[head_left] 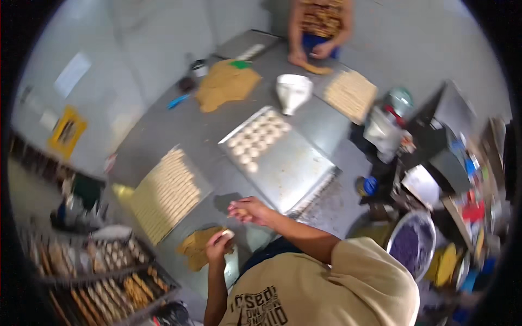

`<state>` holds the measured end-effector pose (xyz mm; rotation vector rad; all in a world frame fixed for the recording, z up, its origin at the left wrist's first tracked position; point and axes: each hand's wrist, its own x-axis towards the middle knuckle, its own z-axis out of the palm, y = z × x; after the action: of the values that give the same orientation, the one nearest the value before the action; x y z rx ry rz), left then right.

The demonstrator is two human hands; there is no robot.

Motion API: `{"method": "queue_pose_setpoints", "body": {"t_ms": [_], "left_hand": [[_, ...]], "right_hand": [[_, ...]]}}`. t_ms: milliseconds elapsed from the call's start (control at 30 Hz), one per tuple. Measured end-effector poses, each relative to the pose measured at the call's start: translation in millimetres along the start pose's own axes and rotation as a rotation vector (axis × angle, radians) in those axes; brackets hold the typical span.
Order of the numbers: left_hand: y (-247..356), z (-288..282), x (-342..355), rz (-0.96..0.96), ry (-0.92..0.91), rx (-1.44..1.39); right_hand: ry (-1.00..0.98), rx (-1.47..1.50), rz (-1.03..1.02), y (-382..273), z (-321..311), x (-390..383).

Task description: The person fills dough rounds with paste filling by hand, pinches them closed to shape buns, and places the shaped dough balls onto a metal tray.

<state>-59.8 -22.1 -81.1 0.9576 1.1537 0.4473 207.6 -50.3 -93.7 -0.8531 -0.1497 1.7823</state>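
My left hand [217, 248] is closed around a small pale piece of dough [228, 234], held over the near edge of the table. Under and beside it lies a flattened mound of tan filling [194, 249]. My right hand [249, 211] is raised a little farther right, its fingers curled together; a small tan bit seems to show there, but I cannot make it out. Just beyond is a metal tray [291, 179] with rows of round white dough balls [258, 138] on its far left part. To the left lies a sheet covered with rows of small pale pieces [168, 185].
A larger tan mound [225, 84] and a white bag [294, 91] lie farther back. Across the table a co-worker's hands [312, 53] are near a tan strip. Another filled sheet [350, 95] is at back right. A purple-filled tub [432, 239] and baked-goods trays [103, 293] flank me.
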Motion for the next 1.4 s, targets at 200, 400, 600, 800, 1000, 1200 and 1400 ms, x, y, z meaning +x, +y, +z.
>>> {"method": "queue_pose_setpoints", "body": {"t_ms": [200,400,600,800,1000,1200,1400], "left_hand": [[-42,7,52,0.321,-0.055,0.126],[-14,-2,17,0.083,0.156,0.054],[-39,-23,-35,0.142,0.237,-0.277],[-50,-13,-32,0.215,0.258,-0.300],[-25,-7,-34,0.100,0.294,-0.262],[-33,-15,-22,0.160,0.322,-0.286],[-16,-10,-4,0.110,0.321,-0.161]], "right_hand": [[0.016,-0.264,-0.051,4,-11,-7],[0.194,-0.433,-0.001,11,23,25],[-0.401,-0.435,0.080,7,69,19],[-0.213,-0.054,0.242,20,26,46],[-0.110,-0.693,0.234,34,39,57],[-0.210,-0.927,-0.145,48,68,32],[-0.323,-1.101,-0.377,23,79,8]]}}
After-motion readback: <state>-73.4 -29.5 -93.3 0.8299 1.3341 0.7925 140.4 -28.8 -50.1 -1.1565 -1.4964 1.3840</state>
